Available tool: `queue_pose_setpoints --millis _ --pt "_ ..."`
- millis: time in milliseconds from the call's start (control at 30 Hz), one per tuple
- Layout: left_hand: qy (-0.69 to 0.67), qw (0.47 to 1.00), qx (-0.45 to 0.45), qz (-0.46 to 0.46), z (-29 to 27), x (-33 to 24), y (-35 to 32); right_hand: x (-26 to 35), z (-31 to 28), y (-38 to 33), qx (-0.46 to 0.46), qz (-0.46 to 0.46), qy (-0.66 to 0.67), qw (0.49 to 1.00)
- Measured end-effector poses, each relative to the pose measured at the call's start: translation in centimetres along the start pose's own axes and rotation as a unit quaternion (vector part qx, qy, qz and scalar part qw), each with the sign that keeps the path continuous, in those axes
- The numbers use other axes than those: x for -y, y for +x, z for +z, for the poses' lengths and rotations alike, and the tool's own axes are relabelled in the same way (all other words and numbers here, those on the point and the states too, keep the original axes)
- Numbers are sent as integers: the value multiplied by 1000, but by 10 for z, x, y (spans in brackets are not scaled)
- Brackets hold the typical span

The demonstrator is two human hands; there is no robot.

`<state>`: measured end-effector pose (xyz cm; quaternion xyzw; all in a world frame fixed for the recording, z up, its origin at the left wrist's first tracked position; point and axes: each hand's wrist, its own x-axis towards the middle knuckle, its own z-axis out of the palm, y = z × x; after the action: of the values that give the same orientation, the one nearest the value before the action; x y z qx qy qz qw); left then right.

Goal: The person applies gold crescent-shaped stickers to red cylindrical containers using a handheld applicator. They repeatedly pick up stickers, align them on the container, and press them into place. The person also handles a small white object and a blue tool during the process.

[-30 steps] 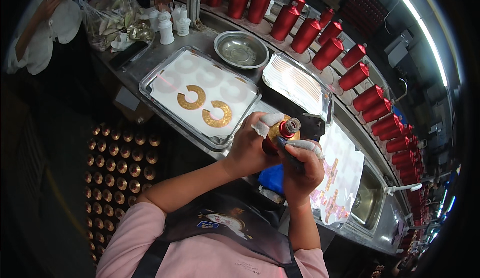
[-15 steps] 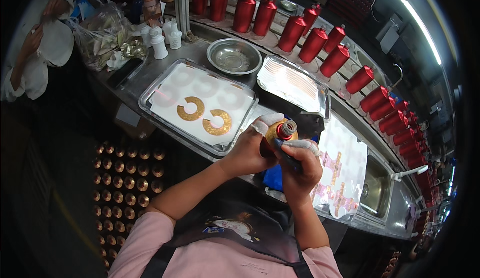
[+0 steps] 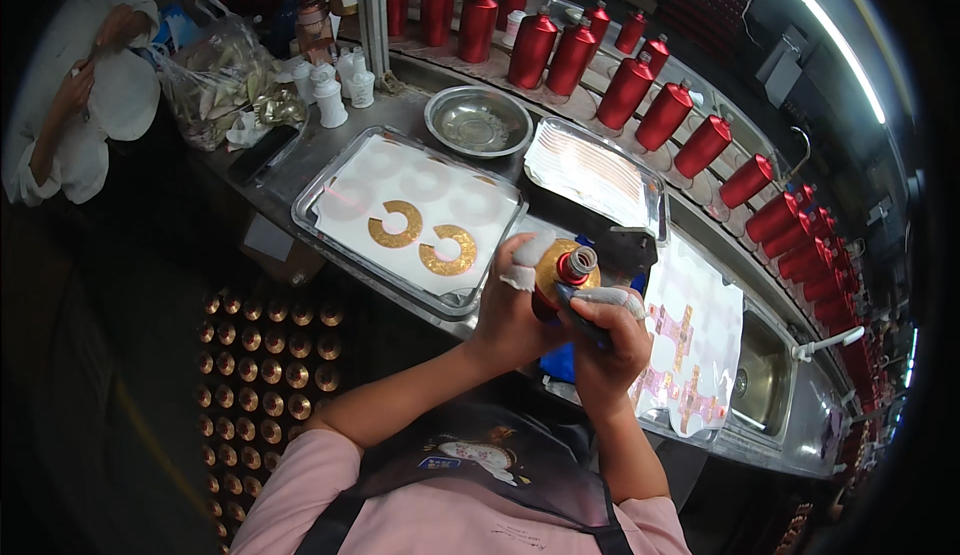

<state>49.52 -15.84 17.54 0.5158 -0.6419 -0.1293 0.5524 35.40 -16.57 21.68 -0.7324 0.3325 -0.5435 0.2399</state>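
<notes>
My left hand (image 3: 512, 305) is wrapped round a red bottle with a gold decal (image 3: 550, 273) on its shoulder, its uncapped threaded neck tilted up. My right hand (image 3: 618, 333) grips a dark flat tool (image 3: 590, 323), its tip against the shoulder just below the neck. White wraps cover some fingers on both hands. To the left, a metal tray (image 3: 310, 217) holds a white sheet with two gold C-shaped decals (image 3: 447, 250). At the right lies another sheet with pink and gold decals (image 3: 690, 355). The bottle's lower body is hidden by my hands.
A steel bowl (image 3: 478, 123) and a tray of striped sheets (image 3: 590, 170) stand beyond my hands. Red bottles (image 3: 628, 93) line the back; a sink (image 3: 765, 380) is at right. Rows of copper-coloured tops (image 3: 270, 370) are below left. Another person's hand (image 3: 75, 85) shows far left.
The whole view has shifted slightly. My left fingers have moved a little around the bottle's shoulder, while the right hand keeps the tool against it. The red bottles at the back stand in different places.
</notes>
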Motion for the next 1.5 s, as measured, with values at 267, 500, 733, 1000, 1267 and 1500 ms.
queue_pose_setpoints --millis 267,500,733,1000,1267,1500 --pt "-116 992 -27 -51 11 20 -19 13 13 -10 61 -132 -58 988" --pt "25 998 -49 43 17 15 -22 -1 -15 -24 27 -141 -62 988" --pt "5 1000 -14 -27 8 3 -15 -4 -24 -21 11 -17 48 999" --pt "-57 991 116 -44 -17 4 9 -56 -34 11 -24 297 147 943" --pt "-216 937 253 -105 -43 24 31 -67 -22 43 -32 274 198 940" --pt "-217 971 96 -21 -28 23 -3 -60 -16 41 6 291 172 941"
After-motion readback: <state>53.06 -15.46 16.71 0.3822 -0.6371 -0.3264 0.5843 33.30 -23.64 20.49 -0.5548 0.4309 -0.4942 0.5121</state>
